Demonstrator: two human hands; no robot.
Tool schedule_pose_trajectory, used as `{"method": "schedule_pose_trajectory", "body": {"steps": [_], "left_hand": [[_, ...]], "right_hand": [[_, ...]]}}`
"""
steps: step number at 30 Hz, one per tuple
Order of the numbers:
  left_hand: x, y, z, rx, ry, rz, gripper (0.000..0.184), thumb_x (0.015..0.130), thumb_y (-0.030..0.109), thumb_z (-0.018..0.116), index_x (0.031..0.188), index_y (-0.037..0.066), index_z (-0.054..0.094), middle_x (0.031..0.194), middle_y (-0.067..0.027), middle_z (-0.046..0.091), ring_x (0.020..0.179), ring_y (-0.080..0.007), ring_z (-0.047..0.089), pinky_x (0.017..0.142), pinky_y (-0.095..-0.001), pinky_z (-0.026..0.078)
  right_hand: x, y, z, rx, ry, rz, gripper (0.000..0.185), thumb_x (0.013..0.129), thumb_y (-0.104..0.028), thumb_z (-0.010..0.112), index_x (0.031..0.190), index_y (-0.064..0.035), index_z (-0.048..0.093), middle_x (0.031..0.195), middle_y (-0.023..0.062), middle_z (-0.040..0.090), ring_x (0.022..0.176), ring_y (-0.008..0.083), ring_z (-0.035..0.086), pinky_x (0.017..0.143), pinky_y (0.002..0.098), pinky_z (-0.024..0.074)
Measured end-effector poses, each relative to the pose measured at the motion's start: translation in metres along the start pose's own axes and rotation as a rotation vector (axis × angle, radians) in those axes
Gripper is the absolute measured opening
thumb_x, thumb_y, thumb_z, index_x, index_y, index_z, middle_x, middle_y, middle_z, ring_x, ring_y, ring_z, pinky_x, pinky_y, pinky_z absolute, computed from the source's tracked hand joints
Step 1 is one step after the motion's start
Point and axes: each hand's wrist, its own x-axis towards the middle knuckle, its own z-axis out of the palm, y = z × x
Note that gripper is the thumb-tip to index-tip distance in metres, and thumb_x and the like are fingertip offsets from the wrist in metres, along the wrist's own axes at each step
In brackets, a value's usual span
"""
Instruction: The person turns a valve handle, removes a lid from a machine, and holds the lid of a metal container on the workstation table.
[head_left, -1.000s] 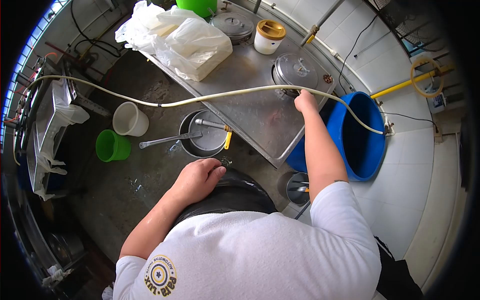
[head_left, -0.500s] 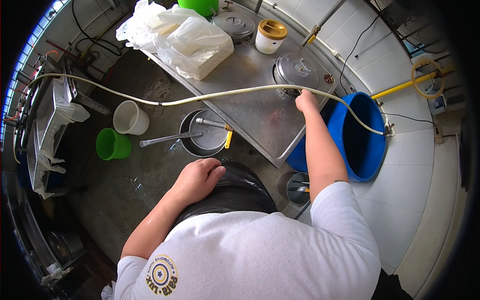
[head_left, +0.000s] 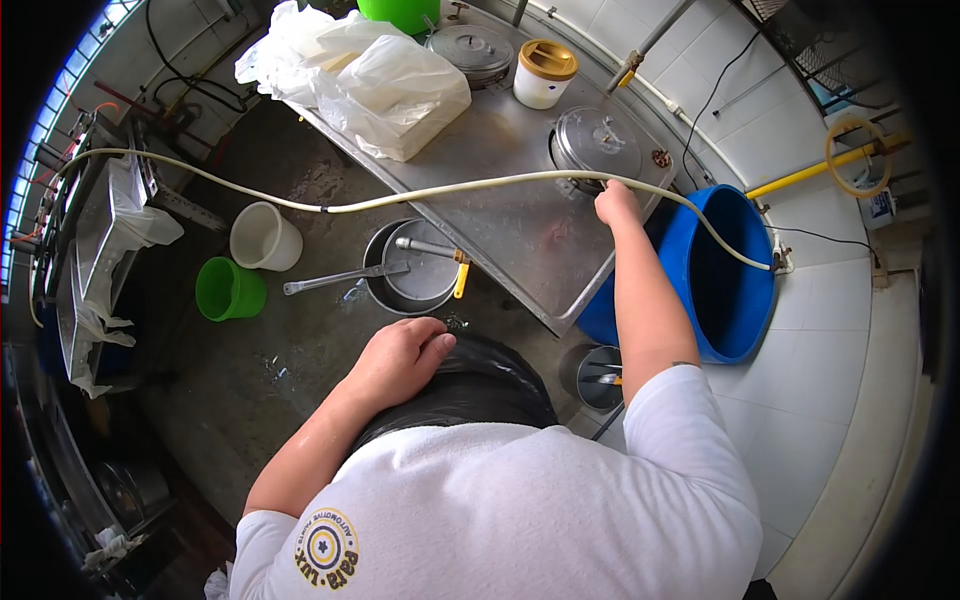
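My right hand [head_left: 618, 204] reaches across the steel table, its fingers closed on the near handle of a lidded metal pot [head_left: 600, 143]. The pot's lid sits slightly askew. A pale hose [head_left: 470, 187] passes in front of the pot, right by my fingertips. My left hand [head_left: 405, 355] rests against the black apron [head_left: 480, 385] with its fingers curled in. Its palm is hidden, and I see nothing held there.
The steel table [head_left: 500, 230] bears a plastic-wrapped bundle [head_left: 400, 95], a gold-lidded tub [head_left: 543, 75] and another lidded pot [head_left: 468, 50]. A blue barrel [head_left: 690, 260] stands right. On the floor are a basin [head_left: 385, 290], a white bucket [head_left: 265, 237] and a green bucket [head_left: 230, 290].
The whole view has shifted very slightly. Both hands stay in place, and the pot shows no clear movement on the table.
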Motion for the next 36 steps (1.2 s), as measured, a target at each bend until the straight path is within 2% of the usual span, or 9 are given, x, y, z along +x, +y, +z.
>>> {"method": "schedule_pose_trajectory", "body": {"steps": [3, 5, 32, 34, 36], "left_hand": [[0.0000, -0.0003, 0.0003, 0.007, 0.001, 0.002, 0.029, 0.106, 0.025, 0.066, 0.117, -0.001, 0.074, 0.108, -0.0211, 0.076, 0.104, -0.0387, 0.073, 0.094, -0.0448, 0.057], [0.0009, 0.0004, 0.0004, 0.008, -0.001, 0.002, 0.029, 0.106, 0.025, 0.066, 0.117, -0.001, 0.074, 0.108, -0.0211, 0.076, 0.104, -0.0387, 0.073, 0.094, -0.0448, 0.057], [0.0023, 0.0025, -0.0011, 0.011, -0.003, 0.014, 0.030, 0.105, 0.025, 0.066, 0.116, -0.001, 0.074, 0.106, -0.0213, 0.076, 0.103, -0.0388, 0.073, 0.093, -0.0448, 0.057], [0.0027, 0.0028, -0.0012, 0.013, -0.009, 0.012, 0.034, 0.106, 0.029, 0.065, 0.116, -0.002, 0.075, 0.110, -0.0226, 0.077, 0.107, -0.0423, 0.073, 0.094, -0.0480, 0.057], [0.0028, 0.0032, -0.0013, 0.009, -0.008, 0.012, 0.032, 0.105, 0.027, 0.065, 0.116, -0.001, 0.074, 0.108, -0.0220, 0.076, 0.105, -0.0406, 0.073, 0.094, -0.0464, 0.057]], "right_hand": [[0.0012, -0.0003, -0.0002, -0.008, -0.002, 0.009, 0.041, 0.100, -0.019, 0.052, 0.138, -0.0123, 0.067, 0.143, 0.0232, 0.068, 0.132, 0.0432, 0.065, 0.110, 0.0520, 0.0529], [0.0024, -0.0009, -0.0013, -0.031, -0.030, -0.007, 0.045, 0.100, -0.014, 0.052, 0.143, -0.0115, 0.064, 0.146, 0.0233, 0.067, 0.136, 0.0419, 0.063, 0.112, 0.0516, 0.0532], [-0.0040, -0.0035, -0.0065, -0.002, -0.033, 0.009, 0.045, 0.100, -0.015, 0.052, 0.143, -0.0123, 0.064, 0.147, 0.0216, 0.067, 0.136, 0.0411, 0.063, 0.112, 0.0515, 0.0532], [-0.0017, -0.0015, -0.0044, -0.002, -0.034, 0.003, 0.045, 0.100, -0.015, 0.052, 0.143, -0.0122, 0.064, 0.146, 0.0217, 0.067, 0.136, 0.0412, 0.063, 0.112, 0.0514, 0.0532], [-0.0006, -0.0009, -0.0034, -0.002, -0.034, -0.003, 0.045, 0.100, -0.015, 0.052, 0.143, -0.0121, 0.064, 0.146, 0.0218, 0.067, 0.136, 0.0412, 0.063, 0.112, 0.0514, 0.0533]]}}
